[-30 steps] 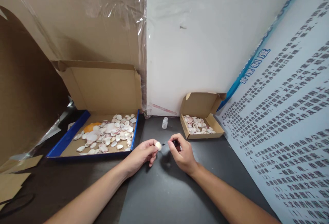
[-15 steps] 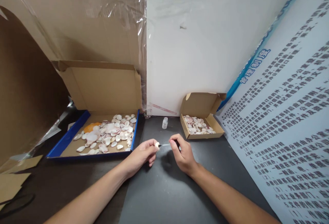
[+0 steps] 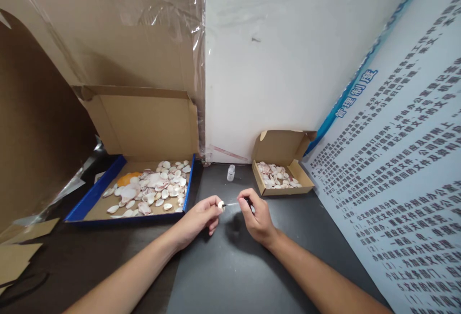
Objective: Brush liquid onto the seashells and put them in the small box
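Observation:
Pinched between the thumb and fingers of my left hand (image 3: 202,216) is a small pale seashell (image 3: 221,205). My right hand (image 3: 258,218) is closed around a thin brush (image 3: 232,204) with a light shaft and a dark tip. That dark tip meets the shell's right side, or is very close to it. Most of the brush's handle is hidden by my fingers. Beyond my hands stands a small clear bottle (image 3: 231,173) with a white label, upright on the dark mat (image 3: 223,275).
At the left, an open blue-edged cardboard box (image 3: 91,194) holds many shells and something orange. A smaller open cardboard box (image 3: 290,190) of shells stands at the back right. A white wall (image 3: 266,74) rises behind, and a printed board (image 3: 406,170) leans along the right.
Both hands keep nearly the same place and grip. The brush tip and shell have shifted only very slightly.

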The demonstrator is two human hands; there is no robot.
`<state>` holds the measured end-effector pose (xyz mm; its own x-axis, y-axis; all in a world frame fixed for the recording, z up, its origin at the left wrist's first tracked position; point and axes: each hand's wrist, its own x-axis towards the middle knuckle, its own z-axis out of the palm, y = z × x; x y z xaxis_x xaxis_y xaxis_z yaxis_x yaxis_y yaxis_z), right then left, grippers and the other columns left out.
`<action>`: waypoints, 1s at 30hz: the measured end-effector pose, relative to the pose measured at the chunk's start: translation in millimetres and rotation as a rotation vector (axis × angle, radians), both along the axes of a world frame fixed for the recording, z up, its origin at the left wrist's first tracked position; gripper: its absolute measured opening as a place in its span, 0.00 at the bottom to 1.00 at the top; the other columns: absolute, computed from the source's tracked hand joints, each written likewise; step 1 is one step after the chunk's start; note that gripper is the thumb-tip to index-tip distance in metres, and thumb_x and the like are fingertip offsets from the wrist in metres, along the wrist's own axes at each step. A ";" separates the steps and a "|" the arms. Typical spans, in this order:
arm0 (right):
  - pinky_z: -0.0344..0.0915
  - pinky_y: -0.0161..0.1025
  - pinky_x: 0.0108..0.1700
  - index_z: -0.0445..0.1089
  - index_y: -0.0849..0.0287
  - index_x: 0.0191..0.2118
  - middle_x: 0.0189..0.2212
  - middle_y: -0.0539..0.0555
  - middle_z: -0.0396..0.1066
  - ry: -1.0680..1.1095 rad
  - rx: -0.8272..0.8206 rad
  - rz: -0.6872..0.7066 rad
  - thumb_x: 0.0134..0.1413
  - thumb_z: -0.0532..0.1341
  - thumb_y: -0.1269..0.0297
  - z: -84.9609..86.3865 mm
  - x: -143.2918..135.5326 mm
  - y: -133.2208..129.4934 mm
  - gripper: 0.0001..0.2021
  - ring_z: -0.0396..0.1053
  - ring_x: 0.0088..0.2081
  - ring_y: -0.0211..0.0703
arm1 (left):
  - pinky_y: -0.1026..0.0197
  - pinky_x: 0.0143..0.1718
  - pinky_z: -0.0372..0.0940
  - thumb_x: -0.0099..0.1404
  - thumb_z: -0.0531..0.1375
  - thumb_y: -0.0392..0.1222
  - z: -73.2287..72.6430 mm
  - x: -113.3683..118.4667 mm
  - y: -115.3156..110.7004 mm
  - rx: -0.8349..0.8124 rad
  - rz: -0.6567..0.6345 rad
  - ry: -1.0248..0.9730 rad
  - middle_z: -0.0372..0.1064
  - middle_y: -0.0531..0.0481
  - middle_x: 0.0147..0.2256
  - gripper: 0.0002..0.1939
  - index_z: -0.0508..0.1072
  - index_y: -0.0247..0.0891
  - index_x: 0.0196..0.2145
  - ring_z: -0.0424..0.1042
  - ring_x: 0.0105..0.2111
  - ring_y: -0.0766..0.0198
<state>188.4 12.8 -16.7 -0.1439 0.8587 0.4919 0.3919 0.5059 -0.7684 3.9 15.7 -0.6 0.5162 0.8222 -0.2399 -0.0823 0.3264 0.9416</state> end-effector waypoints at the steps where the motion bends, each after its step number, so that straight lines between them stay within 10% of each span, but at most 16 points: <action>1: 0.57 0.32 0.25 0.65 0.58 0.34 0.24 0.49 0.63 -0.002 0.000 0.005 0.62 0.52 0.61 -0.3 0.1 -0.1 0.09 0.59 0.23 0.36 | 0.68 0.21 0.53 0.61 0.59 0.49 -0.7 -0.3 0.0 0.022 -0.010 0.019 0.51 0.62 0.18 0.13 0.59 0.40 0.31 0.51 0.17 0.72; 30: 0.57 0.32 0.27 0.64 0.58 0.33 0.23 0.48 0.62 -0.009 -0.010 0.012 0.63 0.52 0.60 2.0 2.5 1.3 0.10 0.59 0.24 0.36 | 0.68 0.20 0.53 0.61 0.57 0.50 -1.3 2.2 -0.5 0.026 -0.002 0.051 0.50 0.61 0.17 0.13 0.59 0.40 0.28 0.51 0.17 0.71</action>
<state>190.9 14.2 -14.6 -0.1584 0.8619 0.4817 0.3932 0.5025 -0.7700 6.0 15.1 -2.0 0.5058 0.8272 -0.2447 -0.0331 0.3020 0.9527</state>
